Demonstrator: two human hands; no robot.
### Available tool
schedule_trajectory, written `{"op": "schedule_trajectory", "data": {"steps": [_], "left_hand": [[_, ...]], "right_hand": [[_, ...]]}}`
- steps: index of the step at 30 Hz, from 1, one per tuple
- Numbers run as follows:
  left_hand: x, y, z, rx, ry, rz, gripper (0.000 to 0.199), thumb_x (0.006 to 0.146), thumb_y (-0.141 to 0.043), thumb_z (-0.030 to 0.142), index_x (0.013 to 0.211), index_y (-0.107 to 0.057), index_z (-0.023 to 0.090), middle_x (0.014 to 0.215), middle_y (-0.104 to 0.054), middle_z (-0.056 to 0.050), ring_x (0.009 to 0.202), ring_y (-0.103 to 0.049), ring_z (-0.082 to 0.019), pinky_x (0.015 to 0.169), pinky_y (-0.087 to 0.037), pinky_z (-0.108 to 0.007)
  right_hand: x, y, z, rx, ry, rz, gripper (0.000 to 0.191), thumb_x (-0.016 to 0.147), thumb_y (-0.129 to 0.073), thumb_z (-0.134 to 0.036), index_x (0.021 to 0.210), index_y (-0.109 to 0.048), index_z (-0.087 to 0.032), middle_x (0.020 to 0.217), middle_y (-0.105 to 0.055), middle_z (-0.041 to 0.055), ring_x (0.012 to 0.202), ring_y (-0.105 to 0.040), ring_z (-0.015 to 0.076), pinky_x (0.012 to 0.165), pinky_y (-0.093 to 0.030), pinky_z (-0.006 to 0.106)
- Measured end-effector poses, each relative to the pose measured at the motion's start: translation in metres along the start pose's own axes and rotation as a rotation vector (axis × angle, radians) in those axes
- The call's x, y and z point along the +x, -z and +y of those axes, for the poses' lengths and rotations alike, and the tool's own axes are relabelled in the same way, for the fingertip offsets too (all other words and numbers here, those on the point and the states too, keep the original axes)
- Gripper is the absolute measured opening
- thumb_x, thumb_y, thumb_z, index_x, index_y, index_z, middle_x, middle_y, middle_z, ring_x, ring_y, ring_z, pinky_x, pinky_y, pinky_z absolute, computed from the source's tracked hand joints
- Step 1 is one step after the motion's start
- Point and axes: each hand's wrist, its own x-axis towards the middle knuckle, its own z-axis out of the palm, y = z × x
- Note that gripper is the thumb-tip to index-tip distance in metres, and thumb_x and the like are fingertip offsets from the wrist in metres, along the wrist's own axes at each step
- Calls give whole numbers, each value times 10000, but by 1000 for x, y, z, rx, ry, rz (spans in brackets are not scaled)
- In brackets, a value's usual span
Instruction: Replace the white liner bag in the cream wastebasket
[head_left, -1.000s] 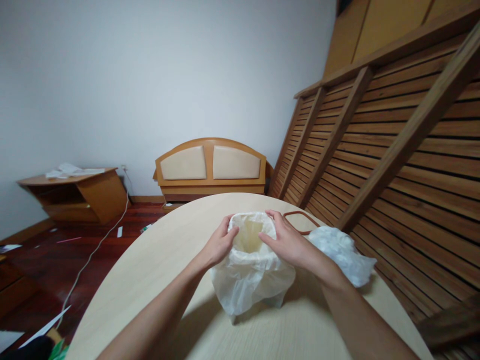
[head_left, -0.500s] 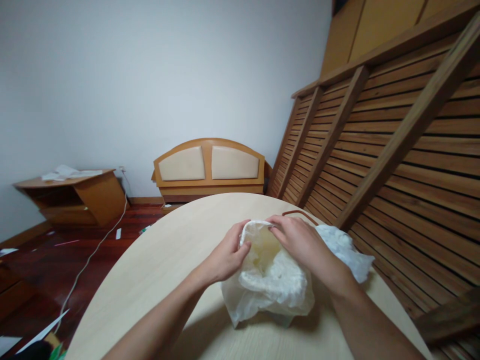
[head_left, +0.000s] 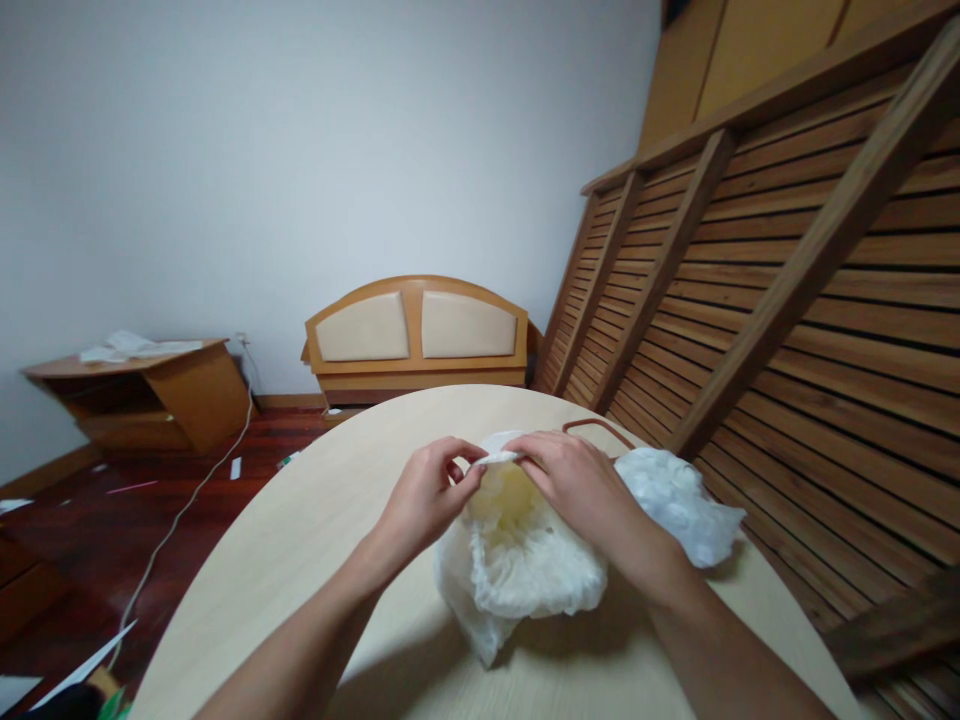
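A thin white plastic bag (head_left: 536,580) with a gathered rim stands on the round pale table (head_left: 300,530); something yellowish shows inside it. My left hand (head_left: 435,490) pinches the far rim of the bag between thumb and fingers. Close beside it on the right, my right hand (head_left: 562,465) grips the same rim, which is drawn narrow between the two hands. Part of the bag's right side is hidden behind my right hand and forearm.
Right of my right hand lies a crumpled whitish plastic bag (head_left: 679,500), with a brown curved strip (head_left: 600,425) behind it. Wooden slatted panels (head_left: 750,340) lean along the right. Beyond the table are a headboard (head_left: 416,325) and a low cabinet (head_left: 172,400).
My left hand has moved left and slightly up, now pinching the rim. The rim, earlier a rounded opening between the hands, is drawn flatter, and the bag's front has shifted.
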Motion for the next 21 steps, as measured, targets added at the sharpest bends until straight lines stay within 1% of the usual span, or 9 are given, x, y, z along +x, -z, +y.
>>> {"op": "schedule_trajectory", "data": {"steps": [3,5,6,7,9,11,13,16,21], "left_hand": [[0,0,-1,12,24,30,173,849,-598,259,903,-739,173,888,-753,-52,620,-594,-130,576,-469,-233],[0,-1,-3,3,53,33,180,847,-601,269,909,-740,172,894,-753,-49,605,-590,-125,577,-465,-234],[0,-1,-4,-7,70,30,187,848,-603,280,913,-740,171,893,-751,-48,592,-586,-122,569,-459,-233],[0,-1,-5,-21,87,28,196,849,-605,294,919,-739,169,890,-749,-47,576,-580,-118,556,-450,-231],[1,-2,-9,-51,113,32,222,850,-611,325,935,-737,163,888,-743,-50,547,-569,-111,522,-427,-227],[1,-3,-13,-76,130,44,251,848,-616,352,951,-734,156,900,-739,-60,541,-570,-112,505,-416,-227],[1,-4,-16,-87,145,63,275,846,-621,372,964,-728,149,920,-738,-73,556,-586,-122,512,-429,-233],[0,-6,-17,-76,135,87,281,848,-623,384,970,-720,150,940,-741,-79,594,-610,-138,558,-468,-255],[-4,-15,-14,-54,28,89,231,883,-602,369,966,-694,174,954,-730,-66,693,-649,-160,650,-506,-279]], "right_hand": [[0,-2,0,-35,38,113,240,872,-616,-102,1073,-715,-188,1121,-732,96,1096,-647,269,963,-487,427],[-2,-1,-2,-19,7,168,176,890,-610,-140,1030,-711,-176,1070,-732,99,1058,-652,264,946,-490,411],[-5,-1,-4,14,-26,162,160,910,-587,-160,1007,-714,-180,1029,-740,90,999,-672,248,910,-501,383],[-7,-1,-6,53,-65,131,175,932,-556,-176,995,-719,-188,992,-750,78,936,-690,229,866,-510,353],[-12,-5,-11,107,-135,5,244,965,-492,-193,1020,-730,-192,975,-765,79,875,-710,210,813,-509,317],[-16,-14,-15,99,-172,-133,305,986,-440,-195,1103,-720,-163,1034,-765,121,936,-714,228,839,-497,321],[-17,-24,-19,66,-183,-219,338,997,-398,-182,1148,-695,-123,1070,-754,165,1000,-704,249,876,-480,336],[-16,-40,-20,83,-149,-294,326,995,-375,-170,1082,-685,-116,1028,-753,173,975,-704,250,858,-470,332],[-11,-61,-11,282,-137,-336,290,968,-364,-156,981,-653,-130,1012,-740,172,930,-685,236,807,-470,314]]}}
